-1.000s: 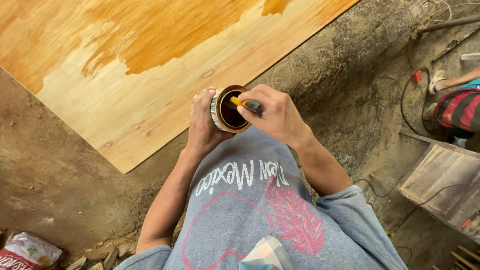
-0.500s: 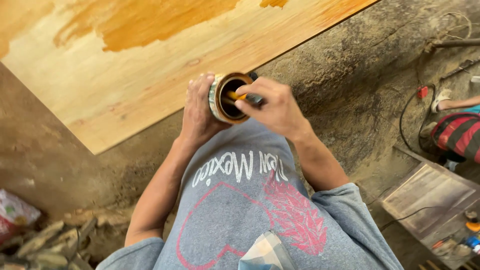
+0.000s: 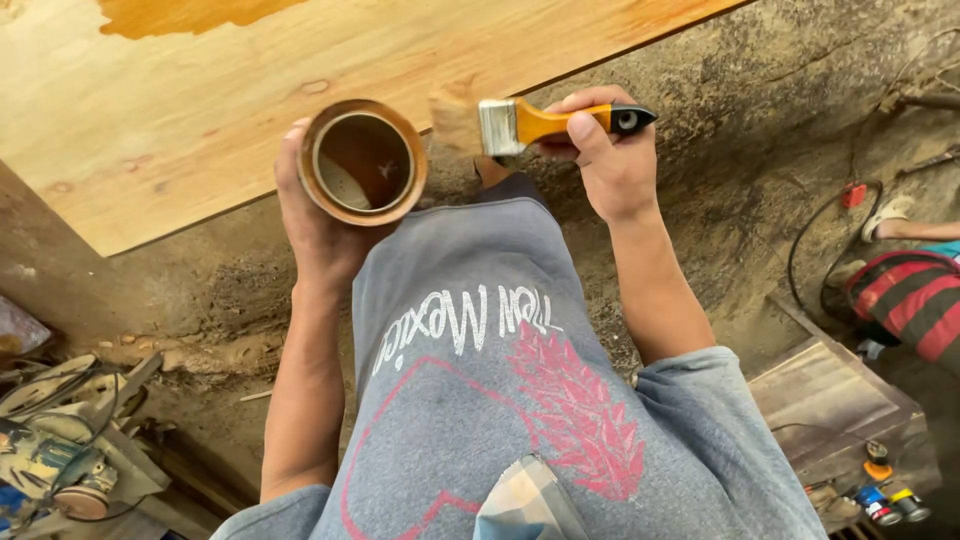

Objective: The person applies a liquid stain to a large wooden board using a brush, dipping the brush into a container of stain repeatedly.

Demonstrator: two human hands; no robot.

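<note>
- Head view: the right hand (image 3: 612, 160) is closed around a paintbrush (image 3: 530, 122). The fingers wrap over the handle and the thumb presses on its near side.
- The brush sticks out to the left of the right hand. The black tip of the handle pokes out on the right of the fist.
- The brush has an orange handle, a shiny metal band and pale, tan bristles. The bristles look blurry.
- The brush lies almost flat, long way going left to right. The bristles point left, toward the can.
- The left hand (image 3: 318, 225) is closed around a small round can (image 3: 362, 161). The palm and fingers hold it from the near side and below.
- The can is just left of the bristles, with a small gap between them.
- The can is brown and stained on its rim. Its open top faces up to the camera. Inside is dark brown liquid low down.
- Both hands are above the near edge of a big wooden board (image 3: 250, 90). The board is light wood with a darker orange wet patch at the far edge.
- Under the hands is the person's grey shirt (image 3: 520, 400) with a pink picture on it.
- The ground is dirt (image 3: 760, 120). A power tool (image 3: 60, 470) lies at the near left. A striped cloth (image 3: 915, 295) is at the right.
</note>
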